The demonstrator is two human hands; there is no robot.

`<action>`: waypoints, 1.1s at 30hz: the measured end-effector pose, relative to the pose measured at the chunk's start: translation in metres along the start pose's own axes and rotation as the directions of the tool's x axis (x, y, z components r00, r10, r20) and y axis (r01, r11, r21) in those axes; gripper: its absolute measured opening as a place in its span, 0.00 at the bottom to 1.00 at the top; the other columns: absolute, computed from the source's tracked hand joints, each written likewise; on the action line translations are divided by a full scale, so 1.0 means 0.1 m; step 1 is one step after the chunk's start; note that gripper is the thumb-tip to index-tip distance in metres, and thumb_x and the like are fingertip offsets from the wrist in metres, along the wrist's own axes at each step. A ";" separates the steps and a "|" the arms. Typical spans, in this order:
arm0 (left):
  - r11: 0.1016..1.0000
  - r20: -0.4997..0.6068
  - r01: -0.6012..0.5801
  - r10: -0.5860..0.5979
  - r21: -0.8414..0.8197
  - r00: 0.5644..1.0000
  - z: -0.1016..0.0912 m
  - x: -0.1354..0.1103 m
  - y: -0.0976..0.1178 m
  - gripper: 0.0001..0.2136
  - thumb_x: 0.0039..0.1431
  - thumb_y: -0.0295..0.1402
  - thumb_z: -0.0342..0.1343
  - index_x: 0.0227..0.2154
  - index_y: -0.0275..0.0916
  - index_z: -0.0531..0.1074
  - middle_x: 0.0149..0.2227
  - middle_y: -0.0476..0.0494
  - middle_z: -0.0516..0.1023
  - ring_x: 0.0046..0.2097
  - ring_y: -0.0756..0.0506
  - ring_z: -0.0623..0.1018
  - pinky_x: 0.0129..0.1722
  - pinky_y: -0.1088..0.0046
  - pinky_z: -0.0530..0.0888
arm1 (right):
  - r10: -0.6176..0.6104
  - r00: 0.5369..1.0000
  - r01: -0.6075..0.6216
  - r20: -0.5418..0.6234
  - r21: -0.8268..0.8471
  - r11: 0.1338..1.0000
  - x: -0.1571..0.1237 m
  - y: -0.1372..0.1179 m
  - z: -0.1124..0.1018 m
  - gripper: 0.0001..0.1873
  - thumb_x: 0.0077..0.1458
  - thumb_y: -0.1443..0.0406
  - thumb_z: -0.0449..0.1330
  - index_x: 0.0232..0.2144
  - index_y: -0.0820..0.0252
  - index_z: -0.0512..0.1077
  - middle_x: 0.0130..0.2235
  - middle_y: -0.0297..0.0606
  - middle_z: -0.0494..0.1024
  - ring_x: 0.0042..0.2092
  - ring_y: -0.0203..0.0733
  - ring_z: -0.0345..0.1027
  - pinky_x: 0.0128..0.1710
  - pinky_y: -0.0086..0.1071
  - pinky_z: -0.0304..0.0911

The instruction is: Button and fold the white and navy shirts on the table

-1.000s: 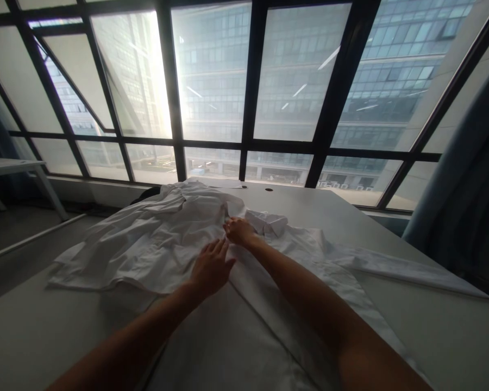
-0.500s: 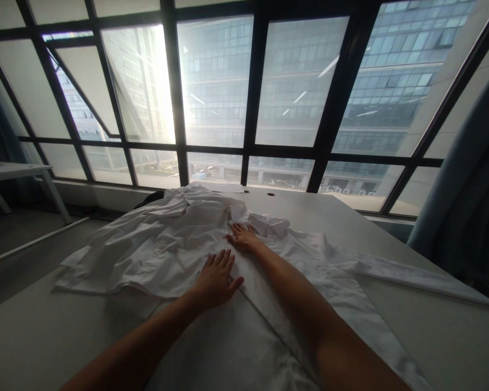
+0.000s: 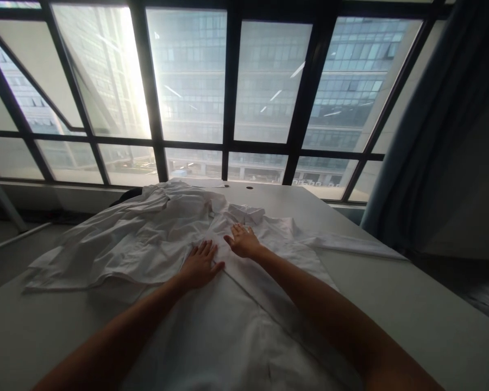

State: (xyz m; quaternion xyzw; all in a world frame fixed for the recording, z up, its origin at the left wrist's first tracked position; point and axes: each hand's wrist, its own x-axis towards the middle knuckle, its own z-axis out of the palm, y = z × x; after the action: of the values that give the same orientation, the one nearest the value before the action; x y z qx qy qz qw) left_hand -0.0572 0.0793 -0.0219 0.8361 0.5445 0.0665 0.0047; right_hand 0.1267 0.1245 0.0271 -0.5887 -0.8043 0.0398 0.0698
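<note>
The right hand (image 3: 243, 241), bunched a second ago, now splays wide on the white shirt (image 3: 224, 326); the left hand (image 3: 199, 266) lies flat there.

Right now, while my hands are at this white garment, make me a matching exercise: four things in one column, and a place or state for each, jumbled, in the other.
Column one
1. Left hand
2. Right hand
3. Garment
4. Curtain

Column two
A. Dark blue, hanging on the right side of the picture
B. Palm down, the nearer of two to the collar
C. Rumpled, lying across the table
D. Palm down, the farther of two from the collar

Right pairs: 1-D, 2-B, 3-C, 4-A.
</note>
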 end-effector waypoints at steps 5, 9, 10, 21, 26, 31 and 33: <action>1.000 0.031 0.001 -0.001 0.017 1.000 0.00 0.01 -0.01 0.36 0.66 0.54 0.35 0.67 0.31 0.53 0.70 0.32 0.47 0.70 0.36 0.48 0.66 0.53 0.50 | 0.009 0.999 -0.010 0.039 0.044 0.999 -0.68 0.18 0.07 0.39 0.67 0.48 0.34 0.69 0.68 0.48 0.71 0.46 0.45 0.71 0.47 0.34 0.68 0.46 0.32; 0.999 0.084 0.015 -0.018 0.039 0.996 -0.08 -0.01 0.01 0.36 0.67 0.52 0.34 0.68 0.31 0.49 0.70 0.31 0.45 0.71 0.35 0.46 0.66 0.52 0.48 | -0.027 0.998 0.025 0.055 0.022 0.999 -1.09 0.24 0.17 0.37 0.67 0.49 0.34 0.69 0.64 0.49 0.71 0.44 0.46 0.71 0.46 0.35 0.68 0.44 0.31; 0.998 0.104 0.034 -0.039 0.052 0.994 -0.13 -0.02 0.04 0.36 0.67 0.52 0.34 0.68 0.30 0.49 0.70 0.30 0.44 0.71 0.35 0.45 0.66 0.50 0.47 | -0.014 1.000 0.014 0.025 0.011 1.000 -1.16 0.25 0.16 0.36 0.67 0.49 0.34 0.69 0.64 0.49 0.71 0.43 0.45 0.71 0.45 0.34 0.68 0.44 0.30; 0.972 0.011 -0.233 0.232 0.032 0.973 -0.26 -0.10 1.30 0.25 0.69 0.39 0.38 0.65 0.36 0.57 0.69 0.34 0.53 0.70 0.38 0.52 0.66 0.50 0.48 | 0.036 0.998 -0.035 0.048 -0.015 0.999 -1.56 0.42 0.21 0.33 0.67 0.55 0.38 0.68 0.66 0.50 0.70 0.46 0.46 0.71 0.47 0.37 0.67 0.47 0.37; 0.968 0.070 -0.226 0.235 -0.112 0.970 -0.05 -0.13 1.13 0.29 0.71 0.46 0.31 0.67 0.35 0.52 0.70 0.33 0.49 0.70 0.39 0.50 0.65 0.54 0.52 | -0.018 0.999 0.017 0.042 0.015 1.000 -1.57 0.48 0.25 0.34 0.66 0.55 0.42 0.68 0.66 0.51 0.70 0.47 0.46 0.71 0.47 0.37 0.67 0.47 0.38; 0.978 0.049 -0.193 0.197 -0.073 0.979 -0.10 -0.07 0.65 0.31 0.69 0.50 0.34 0.68 0.36 0.50 0.70 0.35 0.48 0.71 0.40 0.47 0.67 0.54 0.47 | 0.014 0.998 -0.017 0.066 0.035 0.999 -1.62 0.49 0.18 0.36 0.66 0.51 0.39 0.69 0.67 0.49 0.71 0.46 0.45 0.71 0.47 0.35 0.68 0.47 0.36; 0.988 0.056 -0.145 0.148 -0.056 0.987 -0.10 -0.08 0.49 0.31 0.69 0.50 0.34 0.68 0.37 0.51 0.70 0.36 0.47 0.71 0.40 0.47 0.67 0.53 0.46 | 0.095 0.992 -0.098 0.088 0.033 0.995 -1.65 0.47 0.16 0.38 0.66 0.49 0.36 0.70 0.67 0.46 0.71 0.46 0.42 0.71 0.47 0.32 0.68 0.48 0.34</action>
State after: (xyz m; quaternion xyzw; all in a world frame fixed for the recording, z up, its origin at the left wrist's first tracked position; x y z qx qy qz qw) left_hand -0.0171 0.0514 -0.0092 0.8750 0.4794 0.0556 0.0380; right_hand 0.2180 -0.0183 -0.0061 -0.6233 -0.7763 0.0834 0.0441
